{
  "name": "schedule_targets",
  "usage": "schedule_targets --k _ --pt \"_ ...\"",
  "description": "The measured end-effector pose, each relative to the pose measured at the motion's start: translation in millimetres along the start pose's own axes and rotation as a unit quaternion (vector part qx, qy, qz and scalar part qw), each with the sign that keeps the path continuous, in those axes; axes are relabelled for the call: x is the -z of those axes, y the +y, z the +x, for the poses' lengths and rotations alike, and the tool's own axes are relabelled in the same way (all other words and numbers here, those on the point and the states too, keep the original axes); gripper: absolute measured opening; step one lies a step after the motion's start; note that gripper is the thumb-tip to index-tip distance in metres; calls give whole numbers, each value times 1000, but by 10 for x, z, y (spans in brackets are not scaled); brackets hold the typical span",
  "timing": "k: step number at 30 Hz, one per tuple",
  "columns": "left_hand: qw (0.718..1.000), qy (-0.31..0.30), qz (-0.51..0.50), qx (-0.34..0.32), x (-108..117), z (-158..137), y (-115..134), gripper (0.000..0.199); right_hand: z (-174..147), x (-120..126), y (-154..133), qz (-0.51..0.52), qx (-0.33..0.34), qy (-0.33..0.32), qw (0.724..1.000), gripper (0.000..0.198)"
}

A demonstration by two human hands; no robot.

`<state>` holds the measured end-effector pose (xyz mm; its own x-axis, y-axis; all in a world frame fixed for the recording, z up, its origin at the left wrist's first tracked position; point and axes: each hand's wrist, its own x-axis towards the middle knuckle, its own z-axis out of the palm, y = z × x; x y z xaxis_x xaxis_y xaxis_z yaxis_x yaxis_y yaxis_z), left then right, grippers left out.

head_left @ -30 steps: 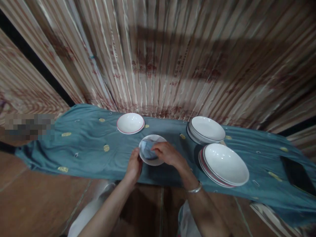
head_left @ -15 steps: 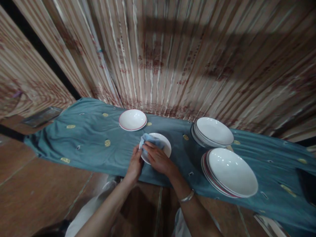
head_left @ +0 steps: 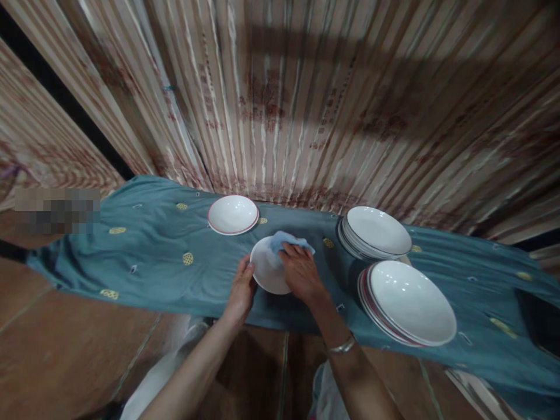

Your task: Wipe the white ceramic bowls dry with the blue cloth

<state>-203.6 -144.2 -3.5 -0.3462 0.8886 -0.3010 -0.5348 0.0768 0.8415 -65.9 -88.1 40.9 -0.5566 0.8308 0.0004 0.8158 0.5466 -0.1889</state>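
A white plate (head_left: 265, 274) sits low over the cloth-covered table, in front of me. My left hand (head_left: 241, 287) grips its left rim, the thumb along the edge and the other fingers partly hidden. Bunched under the fingers of my right hand (head_left: 301, 269) is a light blue cloth (head_left: 286, 239), pressed on the plate's upper right side. A few white plates with a red rim (head_left: 233, 214) lie just behind, to the left.
To the right stand a stack of dark-rimmed white plates (head_left: 377, 232) and, nearer me, a stack of larger white dishes (head_left: 413, 303). A patterned teal cloth (head_left: 161, 280) covers the narrow table. A dark flat object (head_left: 540, 321) lies far right. Striped curtains (head_left: 271, 116) hang behind.
My right hand has slid the blue cloth from the plate's left side to its upper right. My left hand keeps hold of the rim. The view has shifted slightly.
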Motion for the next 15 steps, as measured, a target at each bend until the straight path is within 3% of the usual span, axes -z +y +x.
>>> schedule_targets --k 6,15 --pt "1000 -21 -2 13 -62 36 -39 62 -164 39 173 -14 -4 -16 1000 31" --pt "999 -39 6 -1 -92 50 -92 63 -359 -111 274 137 74 -19 988 37"
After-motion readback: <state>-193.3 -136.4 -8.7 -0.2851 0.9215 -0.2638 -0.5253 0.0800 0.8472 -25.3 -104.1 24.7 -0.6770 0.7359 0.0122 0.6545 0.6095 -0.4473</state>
